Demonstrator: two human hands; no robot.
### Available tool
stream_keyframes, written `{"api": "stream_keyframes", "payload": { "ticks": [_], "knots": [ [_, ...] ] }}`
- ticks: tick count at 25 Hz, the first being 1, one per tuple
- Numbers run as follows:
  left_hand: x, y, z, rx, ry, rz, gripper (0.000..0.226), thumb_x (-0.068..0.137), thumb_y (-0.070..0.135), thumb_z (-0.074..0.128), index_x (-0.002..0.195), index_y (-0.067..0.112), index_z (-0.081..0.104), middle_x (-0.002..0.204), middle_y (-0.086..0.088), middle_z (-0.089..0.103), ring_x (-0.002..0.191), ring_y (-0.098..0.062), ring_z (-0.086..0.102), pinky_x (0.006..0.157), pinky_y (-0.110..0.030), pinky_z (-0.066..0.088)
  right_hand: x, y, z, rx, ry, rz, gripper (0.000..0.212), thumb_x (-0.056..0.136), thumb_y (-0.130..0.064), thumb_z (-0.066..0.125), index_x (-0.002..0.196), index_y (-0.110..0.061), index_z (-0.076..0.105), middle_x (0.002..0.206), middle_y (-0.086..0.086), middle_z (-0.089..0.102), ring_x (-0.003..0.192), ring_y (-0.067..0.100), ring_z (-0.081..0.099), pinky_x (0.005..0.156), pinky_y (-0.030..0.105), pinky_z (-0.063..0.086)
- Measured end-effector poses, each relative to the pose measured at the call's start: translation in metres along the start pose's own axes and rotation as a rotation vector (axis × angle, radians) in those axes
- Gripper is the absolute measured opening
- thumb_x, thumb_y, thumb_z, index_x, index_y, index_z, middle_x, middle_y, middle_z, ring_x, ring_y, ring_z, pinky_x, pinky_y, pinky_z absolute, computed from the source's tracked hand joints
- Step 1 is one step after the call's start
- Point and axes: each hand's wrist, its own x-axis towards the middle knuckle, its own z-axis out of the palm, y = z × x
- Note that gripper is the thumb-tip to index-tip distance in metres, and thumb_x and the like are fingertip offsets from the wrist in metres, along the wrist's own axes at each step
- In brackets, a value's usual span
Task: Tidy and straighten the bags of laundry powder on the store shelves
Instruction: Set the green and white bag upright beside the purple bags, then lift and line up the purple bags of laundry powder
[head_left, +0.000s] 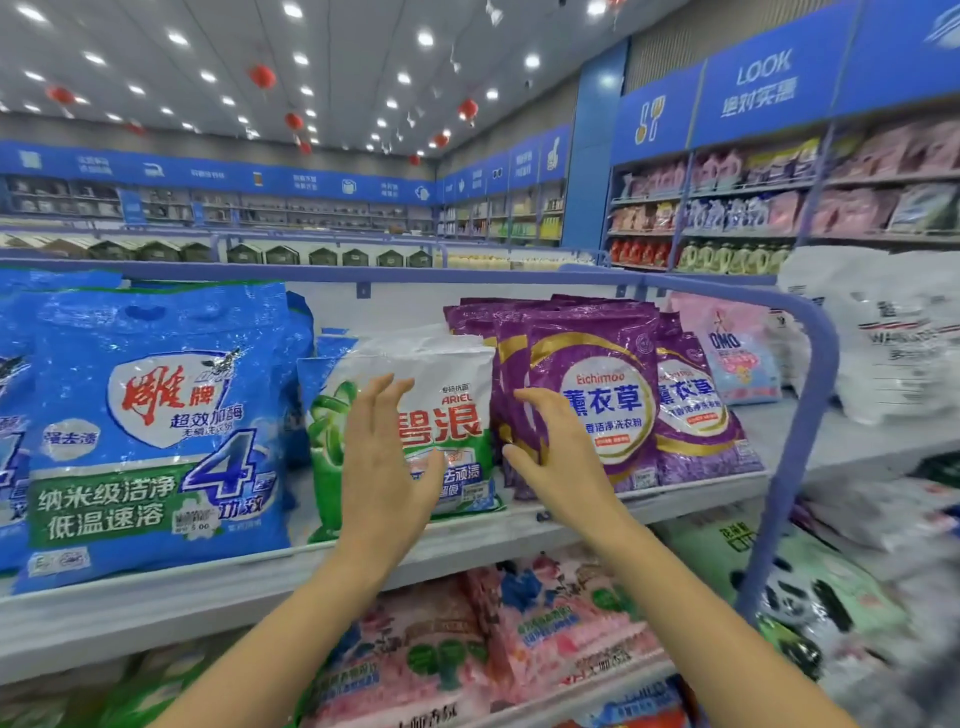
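A white and green Ariel bag (452, 374) stands on the top shelf (519, 530), leaning slightly. My left hand (387, 457) is spread flat in front of its face, fingers apart, holding nothing. My right hand (553, 457) is in front of the left edge of the front purple bag (597, 395), fingers curled but apart; I cannot tell whether it touches the bag. More purple bags (696, 410) stand behind and to the right. A large blue bag (156, 426) stands upright to the left.
A pink OMO bag (737, 348) and white bags (883, 332) stand at the right end, past a blue rounded rail (815, 374). Pink floral bags (467, 639) lie on the lower shelf. Other aisles and shelves stand behind.
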Motion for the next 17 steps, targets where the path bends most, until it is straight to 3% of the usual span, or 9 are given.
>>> {"api": "stream_keyframes", "payload": {
  "ticks": [3, 6, 10, 14, 17],
  "knots": [
    [-0.01, 0.036, 0.036, -0.148, -0.168, 0.118, 0.05, 0.074, 0.013, 0.063, 0.122, 0.009, 0.048, 0.124, -0.004, 0.047, 0.117, -0.01, 0.039, 0.102, -0.007, 0.024, -0.018, 0.023, -0.029, -0.059, 0.02, 0.0, 0.05, 0.087, -0.015, 0.062, 0.133, -0.015, 0.043, 0.138, 0.0, 0.042, 0.13, 0.012, 0.035, 0.108, 0.024, 0.029],
    [-0.026, 0.07, 0.084, -0.221, -0.391, 0.173, 0.049, 0.079, 0.017, 0.063, 0.125, 0.012, 0.047, 0.123, 0.002, 0.048, 0.114, -0.008, 0.043, 0.098, -0.019, 0.034, -0.041, 0.058, -0.072, -0.14, 0.025, 0.068, 0.052, 0.089, -0.017, 0.061, 0.136, -0.016, 0.04, 0.139, 0.0, 0.044, 0.13, 0.015, 0.038, 0.107, 0.03, 0.033],
    [-0.049, 0.117, 0.155, -0.185, -0.655, 0.245, 0.053, 0.085, 0.026, 0.062, 0.132, 0.015, 0.041, 0.13, -0.001, 0.046, 0.12, -0.017, 0.043, 0.097, -0.026, 0.034, -0.081, 0.122, -0.138, -0.324, 0.026, 0.23, 0.054, 0.09, -0.021, 0.059, 0.139, -0.016, 0.037, 0.138, 0.003, 0.046, 0.124, 0.022, 0.046, 0.101, 0.032, 0.037],
    [-0.074, 0.176, 0.232, -0.151, -0.83, 0.27, 0.055, 0.086, 0.029, 0.062, 0.134, 0.013, 0.04, 0.134, -0.002, 0.045, 0.125, -0.018, 0.042, 0.1, -0.025, 0.031, -0.126, 0.192, -0.214, -0.48, -0.079, 0.37, 0.056, 0.091, -0.026, 0.058, 0.14, -0.012, 0.034, 0.142, 0.005, 0.041, 0.131, 0.021, 0.036, 0.105, 0.028, 0.028],
    [-0.097, 0.224, 0.299, -0.091, -0.945, 0.229, 0.061, 0.088, 0.034, 0.06, 0.139, 0.014, 0.035, 0.141, 0.0, 0.04, 0.131, -0.019, 0.039, 0.107, -0.031, 0.032, -0.158, 0.251, -0.274, -0.605, -0.198, 0.46, 0.06, 0.091, -0.034, 0.056, 0.142, -0.014, 0.03, 0.144, 0.005, 0.037, 0.131, 0.022, 0.036, 0.107, 0.032, 0.03]
  ]
}}
